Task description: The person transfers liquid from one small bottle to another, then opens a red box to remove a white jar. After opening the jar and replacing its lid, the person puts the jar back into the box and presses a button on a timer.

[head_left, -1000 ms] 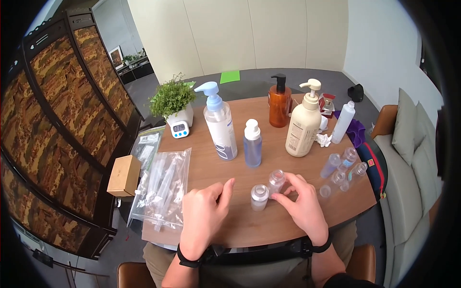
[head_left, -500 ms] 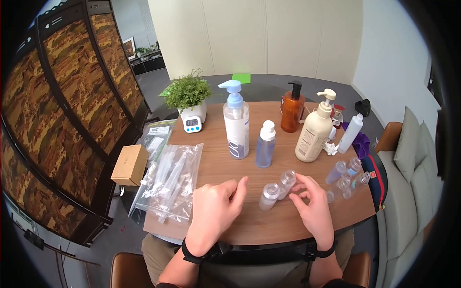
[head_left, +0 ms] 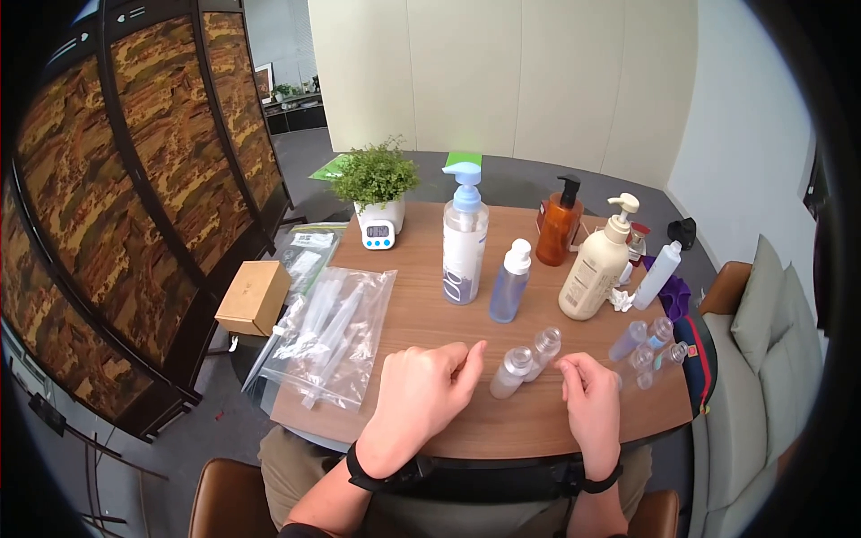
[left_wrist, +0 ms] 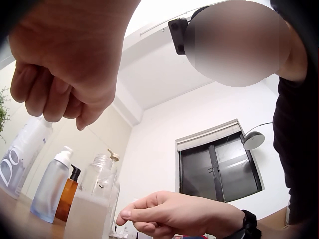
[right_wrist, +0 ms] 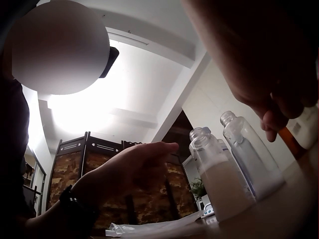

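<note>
Two small open-topped clear bottles stand side by side near the table's front: a nearer bottle (head_left: 509,377) with cloudy content, and a farther bottle (head_left: 545,354) just behind it. My left hand (head_left: 429,390) is held to their left, its fingers curled into the palm and the thumb pointing forward, holding nothing. To their right, my right hand (head_left: 593,399) hovers with loosely curled fingers and the thumb near the index finger, apart from the bottles. In the right wrist view, the cloudy content fills much of the nearer bottle (right_wrist: 222,186), with clear glass above it.
Behind stand a blue-topped pump bottle (head_left: 465,247), a small blue bottle (head_left: 509,287), an amber pump bottle (head_left: 560,224) and a cream pump bottle (head_left: 594,269). Several small empty bottles (head_left: 641,357) are at right. A zip bag (head_left: 336,332) with clear tubes lies left, near a cardboard box (head_left: 254,298).
My right hand has let go of the farther bottle and drawn back to the right, its fingers coming together. The left hand keeps its pose. The head view has shifted.
</note>
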Demonstrator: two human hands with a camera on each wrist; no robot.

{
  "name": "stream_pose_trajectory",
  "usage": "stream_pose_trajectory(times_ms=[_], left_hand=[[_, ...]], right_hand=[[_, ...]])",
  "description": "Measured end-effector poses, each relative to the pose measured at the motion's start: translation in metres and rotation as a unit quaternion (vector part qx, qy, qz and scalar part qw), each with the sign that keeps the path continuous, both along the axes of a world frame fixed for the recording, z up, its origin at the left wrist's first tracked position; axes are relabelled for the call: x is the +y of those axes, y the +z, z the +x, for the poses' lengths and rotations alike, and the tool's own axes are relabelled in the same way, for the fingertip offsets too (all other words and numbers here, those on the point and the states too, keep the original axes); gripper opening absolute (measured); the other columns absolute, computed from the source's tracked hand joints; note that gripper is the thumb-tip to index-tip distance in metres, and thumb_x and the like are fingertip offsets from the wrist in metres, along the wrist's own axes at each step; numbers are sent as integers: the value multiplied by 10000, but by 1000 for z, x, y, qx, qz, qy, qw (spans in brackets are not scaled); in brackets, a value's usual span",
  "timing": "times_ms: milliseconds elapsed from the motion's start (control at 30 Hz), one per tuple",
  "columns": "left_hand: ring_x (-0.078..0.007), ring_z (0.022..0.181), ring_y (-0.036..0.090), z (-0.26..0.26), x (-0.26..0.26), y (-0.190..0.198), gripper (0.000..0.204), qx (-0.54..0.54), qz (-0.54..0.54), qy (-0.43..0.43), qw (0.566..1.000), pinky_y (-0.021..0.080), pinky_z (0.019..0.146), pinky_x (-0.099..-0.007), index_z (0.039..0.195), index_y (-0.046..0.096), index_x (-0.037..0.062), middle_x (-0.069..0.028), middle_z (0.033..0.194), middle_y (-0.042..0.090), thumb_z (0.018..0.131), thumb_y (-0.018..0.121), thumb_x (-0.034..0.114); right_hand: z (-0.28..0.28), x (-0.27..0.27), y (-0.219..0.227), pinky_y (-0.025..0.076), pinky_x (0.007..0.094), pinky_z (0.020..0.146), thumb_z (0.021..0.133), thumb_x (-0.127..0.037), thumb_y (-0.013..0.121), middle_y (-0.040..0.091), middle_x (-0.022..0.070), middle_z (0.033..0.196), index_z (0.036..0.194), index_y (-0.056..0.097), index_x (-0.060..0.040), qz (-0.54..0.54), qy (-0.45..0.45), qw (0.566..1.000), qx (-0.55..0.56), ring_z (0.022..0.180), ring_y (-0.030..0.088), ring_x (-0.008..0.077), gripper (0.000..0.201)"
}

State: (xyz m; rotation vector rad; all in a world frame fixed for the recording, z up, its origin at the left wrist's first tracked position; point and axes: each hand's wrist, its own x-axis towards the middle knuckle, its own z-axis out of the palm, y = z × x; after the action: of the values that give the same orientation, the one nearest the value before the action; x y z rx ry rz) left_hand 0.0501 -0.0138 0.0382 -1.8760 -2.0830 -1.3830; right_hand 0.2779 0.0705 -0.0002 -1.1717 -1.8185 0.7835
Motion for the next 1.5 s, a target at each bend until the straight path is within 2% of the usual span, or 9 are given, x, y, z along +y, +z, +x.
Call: stream_pose_trajectory(times_ms=[100,200,433,500,700,833,1000,1200,1500], left_hand=[[-428,497,524,-2,-2,0,519,9,2,3,1000,419,484,-465,633,609,17,-186,537,506,1047,769,286],[-429,498,518,-1,-3,-2,522,1,4,5,1000,415,485,-469,631,603,20,-183,542,508,1045,770,290],[-416,489,492,-3,-7,3,554,4,31,15,999,398,478,-456,608,505,32,-160,522,450,1014,807,256],[-418,494,482,-5,-6,1,560,18,26,12,999,389,472,-447,608,479,34,-158,526,422,1007,816,235],[-425,514,485,-9,-6,-4,535,50,31,-1,998,388,470,-448,616,504,29,-176,555,437,1018,801,219],[-425,517,510,-6,-5,-5,509,49,41,-5,998,409,476,-455,620,539,28,-183,557,469,1015,801,213],[-437,537,596,-4,-5,-7,475,71,-7,-14,997,482,502,-480,625,614,39,-195,561,553,1026,779,233],[-441,545,616,-2,-7,-4,453,82,-9,-12,997,504,513,-488,635,637,39,-206,562,566,1024,772,228],[-440,628,693,0,-10,-15,351,102,-69,-56,991,561,591,-523,711,678,30,-213,628,661,1002,756,210]], right_hand=[[6,0,2,378,365,536,1102,-112,654,548,95,588,952,739,43,-35,-7,999,-18,514,476,136,232],[6,-3,5,361,369,534,1108,-136,660,506,105,583,886,697,46,-30,-11,999,-34,520,462,137,289],[7,3,-9,295,395,533,1143,-177,641,409,102,580,790,539,47,6,-20,1000,-2,549,373,112,430],[4,0,-1,283,320,507,1178,-190,595,449,-22,562,663,519,-1,29,-9,999,10,529,384,55,554],[-3,-5,-1,301,316,503,1171,-125,575,495,19,499,533,499,25,38,-3,995,90,464,394,85,660],[-1,-6,0,311,308,502,1137,-55,558,575,51,578,566,595,60,52,29,995,80,525,498,86,584],[-8,-4,-7,517,305,515,943,111,597,713,113,768,617,657,105,120,12,983,140,624,621,155,331],[-3,-6,-1,570,289,474,822,153,534,704,113,732,611,652,97,149,48,982,109,631,607,145,248],[-2,-12,4,396,335,539,778,125,548,635,107,597,606,659,38,114,67,989,64,604,591,201,223]])
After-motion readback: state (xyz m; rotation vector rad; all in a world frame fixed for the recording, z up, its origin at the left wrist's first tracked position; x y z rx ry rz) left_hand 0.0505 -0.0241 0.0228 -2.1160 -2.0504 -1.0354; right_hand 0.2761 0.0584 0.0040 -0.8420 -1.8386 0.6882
